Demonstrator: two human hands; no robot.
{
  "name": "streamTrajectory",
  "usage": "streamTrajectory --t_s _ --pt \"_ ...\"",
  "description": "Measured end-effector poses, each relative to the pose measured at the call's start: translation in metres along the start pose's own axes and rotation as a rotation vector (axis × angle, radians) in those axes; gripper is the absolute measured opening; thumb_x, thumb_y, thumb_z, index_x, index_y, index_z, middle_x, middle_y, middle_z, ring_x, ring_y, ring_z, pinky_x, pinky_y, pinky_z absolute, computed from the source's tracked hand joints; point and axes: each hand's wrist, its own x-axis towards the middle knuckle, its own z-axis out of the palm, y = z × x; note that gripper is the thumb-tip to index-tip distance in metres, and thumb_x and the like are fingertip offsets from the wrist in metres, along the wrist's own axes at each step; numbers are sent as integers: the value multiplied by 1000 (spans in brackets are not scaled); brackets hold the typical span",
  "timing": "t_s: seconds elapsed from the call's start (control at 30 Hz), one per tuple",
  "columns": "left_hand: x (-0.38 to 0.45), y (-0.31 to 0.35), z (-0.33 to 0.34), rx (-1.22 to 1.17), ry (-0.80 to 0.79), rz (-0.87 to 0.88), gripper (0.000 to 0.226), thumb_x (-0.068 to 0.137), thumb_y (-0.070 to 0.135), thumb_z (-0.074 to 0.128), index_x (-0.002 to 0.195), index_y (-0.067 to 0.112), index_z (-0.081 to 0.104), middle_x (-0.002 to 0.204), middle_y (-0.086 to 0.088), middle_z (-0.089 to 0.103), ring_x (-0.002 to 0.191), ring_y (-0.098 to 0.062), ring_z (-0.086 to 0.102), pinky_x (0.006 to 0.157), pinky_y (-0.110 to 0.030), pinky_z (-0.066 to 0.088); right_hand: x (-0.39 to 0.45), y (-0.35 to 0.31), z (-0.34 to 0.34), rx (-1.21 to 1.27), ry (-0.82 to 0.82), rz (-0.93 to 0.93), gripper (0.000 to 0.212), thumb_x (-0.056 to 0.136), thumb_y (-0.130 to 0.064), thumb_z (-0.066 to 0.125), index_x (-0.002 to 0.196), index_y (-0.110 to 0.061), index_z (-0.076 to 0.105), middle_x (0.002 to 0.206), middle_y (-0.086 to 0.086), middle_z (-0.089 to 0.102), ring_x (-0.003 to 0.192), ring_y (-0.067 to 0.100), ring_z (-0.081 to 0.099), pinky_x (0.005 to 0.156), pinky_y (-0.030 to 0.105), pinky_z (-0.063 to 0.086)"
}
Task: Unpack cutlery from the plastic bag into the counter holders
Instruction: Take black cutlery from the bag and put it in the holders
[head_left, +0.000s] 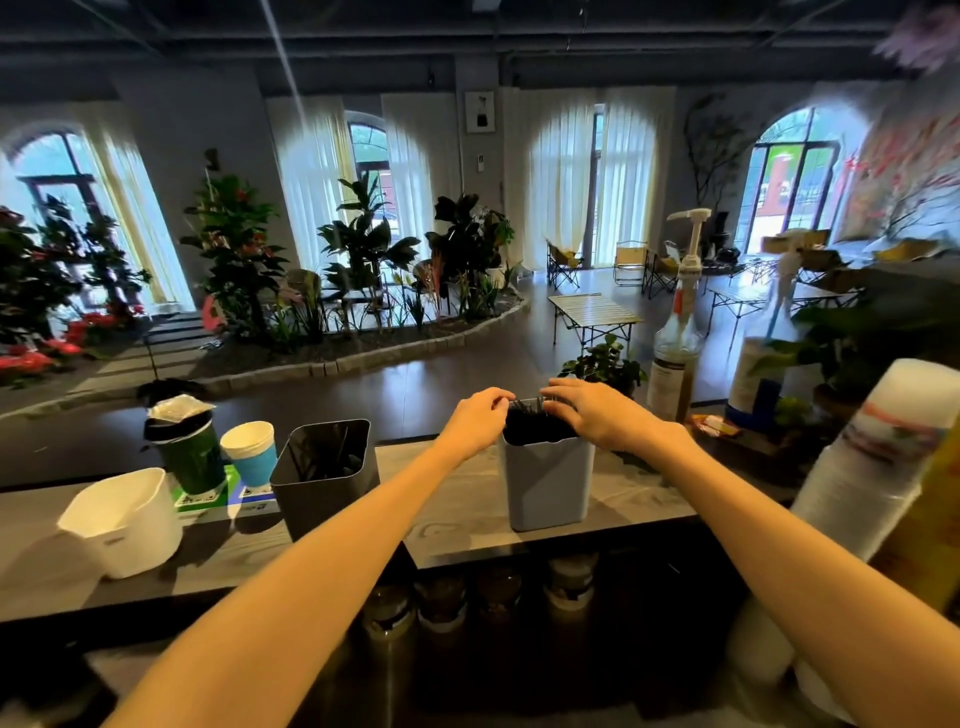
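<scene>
**Cutlery settled into the blue holder**

On the counter (613, 499), left to right: a white holder (122, 522), a dark holder (324, 475) with a few black pieces, then the pale blue holder (548, 480) packed with black cutlery (532, 423). The left hand (475, 418) curls its fingertips onto the cutlery tops at the rim; the right hand (589, 413) arches over them, fingers bent, touching. The step looks like tidying a placed bundle (no plastic bag is visible). Next likely calls for letting go and fetching more.
</scene>
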Motion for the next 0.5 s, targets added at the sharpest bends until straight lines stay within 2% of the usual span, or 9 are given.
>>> streamTrajectory --t_s 0.07,0.13,0.2,0.27,0.37,0.43,0.5 --pt "-7 -2 -7 -31 -80 -18 37 109 27 33 141 20 51 144 -7 52 118 -21 53 96 -33 44 -5 -6 0 13 -68 23 49 107 -40 39 147 -14 48 157 10 42 142 30 43 117 43 34" --pt "-16 -5 -15 -80 -97 -16 39 109 30 33 145 22 46 149 -5 47 123 -20 50 95 -30 40 -14 -10 -3 67 7 33 51 107 -42 40 148 -13 46 152 10 48 138 28 47 114 40 37" --pt "-29 -9 -23 -140 -41 -13 38 109 32 35 144 24 46 148 -4 47 129 -23 48 90 -29 39 -26 -14 -5 125 114 27 51 106 -40 43 149 -13 44 153 8 47 139 25 45 116 38 36" --pt "-45 -12 -28 -183 21 -9 34 108 31 37 138 22 52 135 -6 53 120 -28 52 83 -29 40 -41 -21 -3 153 176 8 44 106 -34 46 144 -12 50 146 8 53 133 25 51 111 37 40" --pt "-81 -21 -27 -241 61 -1 27 106 27 43 124 18 61 109 -1 57 104 -22 56 75 -26 42 -70 -37 14 206 249 -3 31 105 -22 52 133 -11 59 130 10 62 120 25 59 100 32 46" --pt "-115 -32 -20 -274 60 1 22 105 25 47 117 17 63 106 2 59 103 -19 59 76 -22 46 -95 -50 34 258 361 -9 25 103 -15 53 126 -11 64 125 8 63 115 19 60 98 27 47" --pt "-154 -48 -10 -351 54 -56 21 104 27 50 114 16 65 108 1 64 100 -16 64 81 -25 52 -124 -66 63 345 456 23 20 103 -12 53 116 -14 68 117 0 64 106 10 60 92 21 48"
